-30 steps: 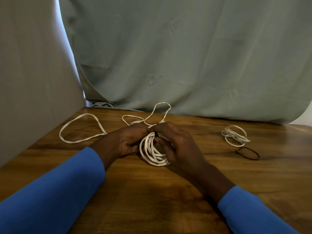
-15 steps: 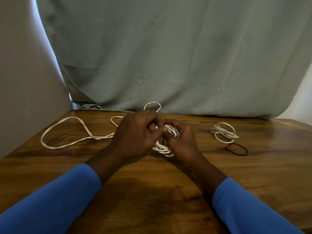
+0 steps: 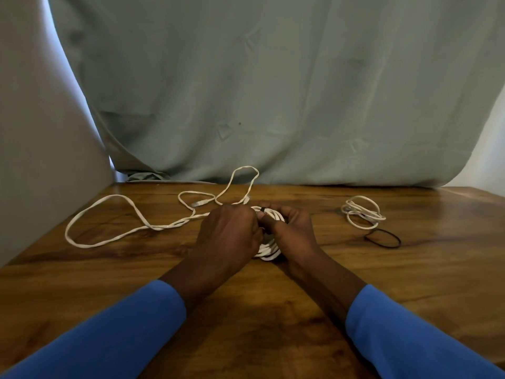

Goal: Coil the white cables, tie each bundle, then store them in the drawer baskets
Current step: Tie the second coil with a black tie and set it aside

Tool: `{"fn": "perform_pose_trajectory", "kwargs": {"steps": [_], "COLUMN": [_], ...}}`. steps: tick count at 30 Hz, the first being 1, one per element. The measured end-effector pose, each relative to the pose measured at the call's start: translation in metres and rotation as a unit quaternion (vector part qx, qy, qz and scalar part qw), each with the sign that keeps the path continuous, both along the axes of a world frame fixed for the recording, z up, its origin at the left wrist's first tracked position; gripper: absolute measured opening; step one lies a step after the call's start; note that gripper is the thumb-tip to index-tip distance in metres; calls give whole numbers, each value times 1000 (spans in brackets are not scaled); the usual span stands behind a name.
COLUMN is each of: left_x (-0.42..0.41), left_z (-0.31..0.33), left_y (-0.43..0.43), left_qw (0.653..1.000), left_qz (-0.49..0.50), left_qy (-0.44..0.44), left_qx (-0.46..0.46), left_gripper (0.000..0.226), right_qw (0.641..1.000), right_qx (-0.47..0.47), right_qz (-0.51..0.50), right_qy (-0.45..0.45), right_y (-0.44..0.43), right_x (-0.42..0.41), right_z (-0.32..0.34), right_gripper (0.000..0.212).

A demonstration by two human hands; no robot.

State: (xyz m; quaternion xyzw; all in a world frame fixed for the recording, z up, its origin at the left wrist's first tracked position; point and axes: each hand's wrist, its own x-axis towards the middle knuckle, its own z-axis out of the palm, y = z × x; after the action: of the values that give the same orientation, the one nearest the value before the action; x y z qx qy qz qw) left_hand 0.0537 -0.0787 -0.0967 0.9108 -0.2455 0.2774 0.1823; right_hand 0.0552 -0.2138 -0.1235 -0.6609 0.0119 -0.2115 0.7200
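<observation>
A coiled bundle of white cable (image 3: 270, 251) lies on the wooden table (image 3: 109, 272) between my hands, with a thin black band (image 3: 262, 209) across its far side. My left hand (image 3: 229, 236) grips the coil's left side with curled fingers. My right hand (image 3: 292, 233) holds the right side, thumb pressed at the middle. The same or another white cable's loose length (image 3: 114, 198) trails in loops to the left, a plug end (image 3: 200, 202) lying near the back. A second, smaller white coil (image 3: 362, 214) sits at the right.
A black elastic loop (image 3: 382, 238) lies just in front of the small coil. A grey-green cloth (image 3: 273, 91) hangs behind the table, and a pale panel (image 3: 35, 146) stands along the left edge. No drawer or basket is visible.
Both hands have closed in on the coil and laid it flatter on the table. A black band now shows across the coil's far side. The loose cable stays spread to the left.
</observation>
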Motion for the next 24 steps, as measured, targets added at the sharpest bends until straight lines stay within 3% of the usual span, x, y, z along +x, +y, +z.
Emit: {"fn": "perform_pose_trajectory", "kwargs": {"steps": [3,8,12,14,17,21,24], "left_x": [-4,-3,-4,1,15,21,16], "left_z": [3,12,13,10,2,2,6], "left_y": [-1,-2,1,6,18,28,25], "left_qw": [1000,992,996,999,997,994,995], "left_qz": [21,36,8,-27,-58,-82,-88], "left_qy": [-2,-48,-69,-46,18,27,2], "left_qx": [11,108,53,-1,-45,-67,-37], "left_gripper": [20,26,19,17,20,17,16], "right_qw": [1000,999,999,996,963,955,909], "right_qx": [9,47,32,-53,-242,-287,-394], "right_qz": [2,10,-11,-49,-76,-4,-65], "right_qy": [-3,10,-20,-56,-92,-70,-118], "right_y": [4,8,8,5,4,3,3], "right_x": [0,-4,-4,-3,-7,-13,-14], "right_z": [1,7,8,5,4,9,11], "right_gripper": [17,16,15,16,22,30,29]}}
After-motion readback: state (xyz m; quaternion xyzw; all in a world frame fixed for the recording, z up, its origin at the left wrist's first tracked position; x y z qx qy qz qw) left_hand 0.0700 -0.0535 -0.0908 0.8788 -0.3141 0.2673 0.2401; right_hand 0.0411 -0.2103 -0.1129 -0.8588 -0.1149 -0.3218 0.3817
